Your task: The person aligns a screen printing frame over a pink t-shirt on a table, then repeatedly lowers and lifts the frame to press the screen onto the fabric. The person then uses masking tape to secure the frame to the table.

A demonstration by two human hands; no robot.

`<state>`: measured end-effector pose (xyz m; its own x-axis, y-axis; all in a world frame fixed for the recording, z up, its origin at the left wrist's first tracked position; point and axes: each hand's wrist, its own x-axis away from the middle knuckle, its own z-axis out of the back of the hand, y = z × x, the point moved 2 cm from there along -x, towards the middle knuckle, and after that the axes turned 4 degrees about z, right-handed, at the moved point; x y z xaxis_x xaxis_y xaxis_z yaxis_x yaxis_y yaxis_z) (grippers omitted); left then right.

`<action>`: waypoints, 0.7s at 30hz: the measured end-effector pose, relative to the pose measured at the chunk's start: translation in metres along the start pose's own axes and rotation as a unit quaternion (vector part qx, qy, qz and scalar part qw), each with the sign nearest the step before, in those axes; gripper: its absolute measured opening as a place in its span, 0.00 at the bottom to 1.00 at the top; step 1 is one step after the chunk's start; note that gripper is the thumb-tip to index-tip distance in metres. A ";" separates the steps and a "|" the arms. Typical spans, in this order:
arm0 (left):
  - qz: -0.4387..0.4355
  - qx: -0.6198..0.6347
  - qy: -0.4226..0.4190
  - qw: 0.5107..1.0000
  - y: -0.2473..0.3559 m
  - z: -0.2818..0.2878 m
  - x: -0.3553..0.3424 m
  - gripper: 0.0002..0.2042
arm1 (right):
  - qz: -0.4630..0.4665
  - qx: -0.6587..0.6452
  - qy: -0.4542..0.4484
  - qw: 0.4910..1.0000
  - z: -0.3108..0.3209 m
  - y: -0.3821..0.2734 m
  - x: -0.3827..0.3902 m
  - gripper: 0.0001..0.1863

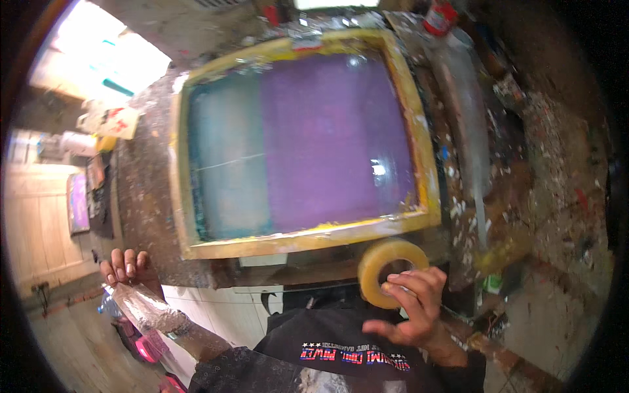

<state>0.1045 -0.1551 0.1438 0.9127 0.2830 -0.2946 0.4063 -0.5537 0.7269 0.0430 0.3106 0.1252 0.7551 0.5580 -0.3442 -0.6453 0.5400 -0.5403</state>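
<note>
My right hand [419,304] holds a wide roll of clear yellowish packing tape [370,268], fingers at its core and thumb spread away. My left hand [128,267] is off to the left with its fingers curled over the end of a shiny clear tape strip [152,309]. A thin line, seemingly the tape's edge, runs between the strip and the roll in front of my body. Beyond both hands lies a yellow-edged wooden screen-printing frame [295,245], its mesh [321,144] purple on the right and teal on the left. Neither hand touches the frame.
The frame rests on a stained worktable [147,196]. Right of it lies a long greyish translucent strip [468,124], with a red-topped container [440,18] at the back. Paint flecks cover the right side. Pink-and-dark items [143,348] sit low at left.
</note>
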 end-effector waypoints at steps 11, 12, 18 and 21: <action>0.269 -0.398 0.278 0.832 -0.132 -0.017 0.010 0.05 | -0.406 -0.327 0.085 0.849 -0.023 0.072 -0.090 0.05; 0.320 -0.446 0.281 0.787 -0.137 -0.019 0.006 0.05 | -0.443 -0.256 0.029 0.859 -0.029 0.092 -0.085 0.05; 0.406 -0.630 0.140 0.647 -0.151 -0.022 -0.016 0.11 | -0.238 0.159 -0.188 0.939 -0.049 0.109 -0.097 0.10; 0.444 -0.629 0.122 0.627 -0.158 -0.024 -0.014 0.11 | -0.232 0.190 -0.221 0.928 -0.052 0.111 -0.093 0.10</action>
<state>0.0264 -0.0527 0.0483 0.6594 0.4969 0.5642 -0.7518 0.4333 0.4970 -0.0925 0.2856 0.0572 0.8953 0.3676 0.2515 -0.3192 0.9234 -0.2133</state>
